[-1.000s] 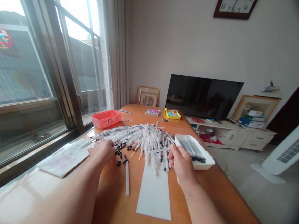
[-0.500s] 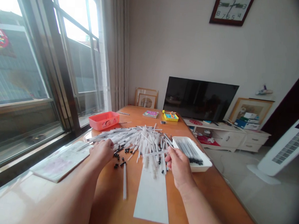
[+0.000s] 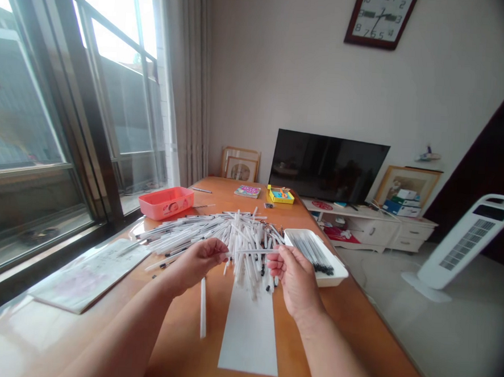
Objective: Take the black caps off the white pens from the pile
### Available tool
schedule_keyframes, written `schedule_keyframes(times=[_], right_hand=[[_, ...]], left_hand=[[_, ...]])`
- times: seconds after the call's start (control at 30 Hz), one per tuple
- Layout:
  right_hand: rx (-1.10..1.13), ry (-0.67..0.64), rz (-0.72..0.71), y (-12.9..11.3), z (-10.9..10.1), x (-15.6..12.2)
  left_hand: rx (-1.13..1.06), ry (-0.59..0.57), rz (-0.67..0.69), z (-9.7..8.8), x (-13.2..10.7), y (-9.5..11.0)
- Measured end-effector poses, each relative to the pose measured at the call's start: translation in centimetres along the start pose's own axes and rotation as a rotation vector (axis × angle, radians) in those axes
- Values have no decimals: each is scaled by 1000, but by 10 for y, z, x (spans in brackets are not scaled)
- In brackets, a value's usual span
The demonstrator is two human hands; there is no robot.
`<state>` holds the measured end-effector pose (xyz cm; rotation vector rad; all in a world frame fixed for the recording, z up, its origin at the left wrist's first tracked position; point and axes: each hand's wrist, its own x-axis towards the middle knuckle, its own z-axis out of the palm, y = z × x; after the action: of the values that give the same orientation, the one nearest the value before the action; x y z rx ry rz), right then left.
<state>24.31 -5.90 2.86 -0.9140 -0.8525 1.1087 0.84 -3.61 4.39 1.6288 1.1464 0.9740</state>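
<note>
Left hand [image 3: 197, 261] has come off the table [image 3: 356, 331], away from the loose black caps, and now meets the right hand [image 3: 296, 277] in front of the pile. Right hand has barely shifted.

Both grips are pinched on one white pen tube [image 3: 252, 250]: left fingertips on its left end, right thumb and forefinger on its right end. The tube sits level, raised above the near edge of the pen pile [image 3: 206, 232]. Can't tell whether the left grip also holds a cap; too small.

White tray [image 3: 336, 277] with dark-tipped refills is just right of the right hand, on the table. White paper strip [image 3: 249, 333] lies below the hands, running toward the camera. One lone tube [image 3: 202, 309] lies on the table just left of the strip. Pink basket [image 3: 166, 202] is at the far left by the window, well apart from the hands. Open notebook [image 3: 85, 272] is at the near left.
</note>
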Motion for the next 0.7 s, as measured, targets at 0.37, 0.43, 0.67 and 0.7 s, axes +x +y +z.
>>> schedule_keyframes(times=[0.37,0.43,0.67,0.7], right_hand=[[-56,-45,19,4,4,-3],[-67,-69,34,5,4,-4],[-169,-259,134,3,8,-12],[-199,-291,151,3,11,-15]], left_hand=[[-82,12,55,4,-1,3],[-106,19,33,4,-1,5],[-347,104,35,-2,4,-1],[-375,114,39,-2,5,-3]])
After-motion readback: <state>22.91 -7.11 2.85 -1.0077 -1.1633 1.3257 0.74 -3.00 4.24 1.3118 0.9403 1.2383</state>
